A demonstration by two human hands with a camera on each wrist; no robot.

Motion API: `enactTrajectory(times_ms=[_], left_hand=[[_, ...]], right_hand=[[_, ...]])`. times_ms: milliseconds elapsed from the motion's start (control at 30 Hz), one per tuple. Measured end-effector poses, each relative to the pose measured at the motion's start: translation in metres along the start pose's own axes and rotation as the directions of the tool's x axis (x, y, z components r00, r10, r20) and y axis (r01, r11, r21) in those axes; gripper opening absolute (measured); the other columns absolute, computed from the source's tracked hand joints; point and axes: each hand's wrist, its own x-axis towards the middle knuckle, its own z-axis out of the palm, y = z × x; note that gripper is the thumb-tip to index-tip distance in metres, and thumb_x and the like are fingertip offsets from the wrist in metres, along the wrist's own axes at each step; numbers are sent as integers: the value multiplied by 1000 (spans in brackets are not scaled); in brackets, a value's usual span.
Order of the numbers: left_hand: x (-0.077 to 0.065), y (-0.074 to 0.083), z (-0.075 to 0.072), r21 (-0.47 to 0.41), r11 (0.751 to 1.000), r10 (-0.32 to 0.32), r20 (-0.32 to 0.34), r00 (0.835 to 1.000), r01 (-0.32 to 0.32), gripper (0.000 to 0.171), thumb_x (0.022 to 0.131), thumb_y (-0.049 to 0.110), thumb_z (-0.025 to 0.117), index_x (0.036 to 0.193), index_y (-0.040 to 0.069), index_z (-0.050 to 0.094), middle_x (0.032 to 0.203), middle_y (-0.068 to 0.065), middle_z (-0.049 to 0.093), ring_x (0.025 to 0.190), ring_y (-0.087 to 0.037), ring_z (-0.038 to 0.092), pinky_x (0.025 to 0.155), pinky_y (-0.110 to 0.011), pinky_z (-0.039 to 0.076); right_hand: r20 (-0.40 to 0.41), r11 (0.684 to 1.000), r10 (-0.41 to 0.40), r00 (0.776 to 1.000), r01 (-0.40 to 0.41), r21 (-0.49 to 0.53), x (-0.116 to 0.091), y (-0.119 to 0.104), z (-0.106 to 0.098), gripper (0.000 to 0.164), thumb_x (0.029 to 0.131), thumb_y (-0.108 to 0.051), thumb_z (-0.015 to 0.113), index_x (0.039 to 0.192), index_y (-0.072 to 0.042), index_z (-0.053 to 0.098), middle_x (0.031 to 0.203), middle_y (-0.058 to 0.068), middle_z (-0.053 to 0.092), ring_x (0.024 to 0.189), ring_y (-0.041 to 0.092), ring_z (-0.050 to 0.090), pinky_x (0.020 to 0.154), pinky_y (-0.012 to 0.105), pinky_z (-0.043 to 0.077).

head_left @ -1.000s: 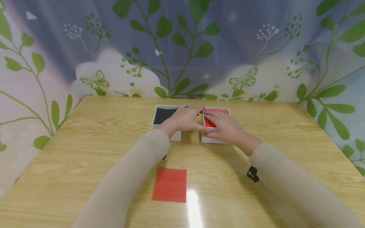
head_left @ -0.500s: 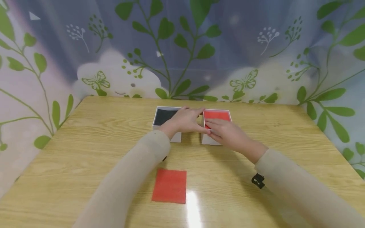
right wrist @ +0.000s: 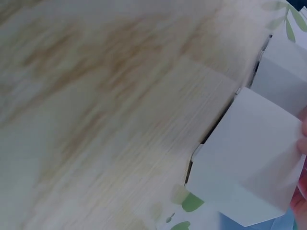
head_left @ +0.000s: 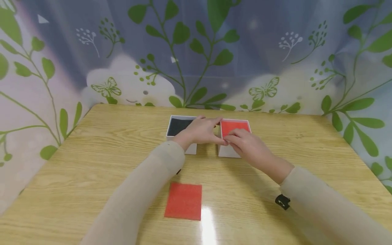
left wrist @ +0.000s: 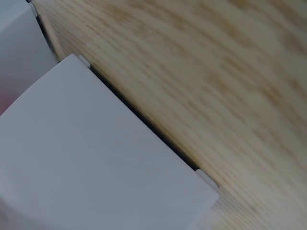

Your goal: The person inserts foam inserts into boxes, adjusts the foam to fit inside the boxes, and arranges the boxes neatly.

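Note:
In the head view, a white box with red cloth (head_left: 234, 126) in it stands right of a white box holding dark cloth (head_left: 179, 126). My left hand (head_left: 200, 131) reaches between them. Its thumb and fingertips are spread along the red-filled box's left side and hold it at the near and far corners. My right hand (head_left: 248, 144) has its fingers bent over that box's near rim; whether they pinch the cloth or the rim is hidden. In the right wrist view, fingertips (right wrist: 303, 143) lie at a white box's edge. A box wall (left wrist: 96, 148) fills much of the left wrist view.
A flat red square of cloth (head_left: 183, 201) lies on the wooden table (head_left: 122, 149), nearer than the boxes and below the left forearm. A patterned curtain (head_left: 196, 51) hangs behind the table's far edge.
My right hand has drawn back from inside the red-filled box to its near rim, and its fingers have bent. More red cloth shows. My left hand stays at the box's left side.

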Motion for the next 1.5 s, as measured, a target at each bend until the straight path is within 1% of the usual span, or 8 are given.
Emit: enactTrajectory(times_ms=[100, 433, 600, 733, 900, 1067, 1267, 1500], left_hand=[[0, 0, 0, 5, 1000, -5, -3, 1000, 5, 104, 72, 72, 58, 149, 13, 23, 133, 4, 52, 112, -7, 53, 110, -40, 15], [-1, -3, 0, 11, 1000, -23, -1, 1000, 23, 103, 72, 72, 58, 149, 14, 23, 133, 5, 52, 112, -7, 53, 110, -39, 15], [1, -2, 2, 5, 1000, -17, 16, 1000, 16, 106, 70, 76, 56, 149, 14, 22, 135, 3, 50, 114, -8, 52, 111, -40, 13], [1, -2, 2, 18, 1000, -11, 1, 1000, 11, 105, 70, 76, 56, 149, 14, 24, 134, 2, 52, 114, -8, 52, 110, -40, 14], [1, 0, 0, 7, 1000, 6, -7, 1000, -6, 105, 71, 76, 56, 148, 11, 26, 134, 2, 52, 112, -8, 53, 110, -41, 15], [2, 1, 0, 19, 1000, -9, 12, 1000, 9, 107, 69, 78, 54, 149, 14, 23, 138, 5, 48, 117, -7, 50, 111, -38, 14], [3, 0, -1, 24, 1000, -11, 10, 1000, 11, 105, 71, 76, 56, 149, 14, 23, 137, 6, 49, 115, -6, 51, 110, -38, 14], [2, 1, 0, 33, 999, -20, 15, 1000, 19, 104, 71, 75, 55, 149, 14, 24, 138, 5, 48, 119, -7, 49, 110, -38, 14]], right_hand=[[-24, 1000, 1, 1000, -1, 0, 0, -2, 0, 20, 80, 2, 69, 99, -4, 68, 97, 6, 61, 91, 23, 59, 77, 34, 51], [-19, 999, 19, 1000, -19, -41, 2, -4, 1, 19, 80, 0, 70, 98, -5, 69, 91, 4, 61, 79, 17, 60, 64, 29, 52], [-21, 993, 28, 999, -30, -111, -5, -4, -4, 21, 76, 2, 73, 96, -4, 68, 91, 7, 60, 79, 21, 60, 62, 32, 53], [-22, 987, 12, 1000, -15, -158, -8, -2, -6, 22, 75, 2, 74, 95, -4, 68, 89, 8, 60, 78, 21, 61, 60, 31, 53], [-6, 991, -27, 1000, 26, -129, -11, 6, -12, 19, 75, 3, 74, 92, -1, 66, 87, 8, 61, 76, 23, 60, 65, 34, 52], [5, 980, -15, 1000, 16, -199, -17, 13, -22, 16, 73, -5, 78, 82, -3, 66, 78, 5, 62, 71, 21, 59, 75, 40, 47], [-2, 972, -56, 998, 54, -227, -19, 18, -25, 17, 72, -9, 79, 84, -3, 67, 80, 6, 64, 75, 23, 61, 83, 46, 45], [21, 975, 40, 999, -34, -220, -25, 24, -29, 20, 70, -14, 82, 80, -6, 66, 81, 5, 63, 83, 27, 59, 97, 57, 34]])
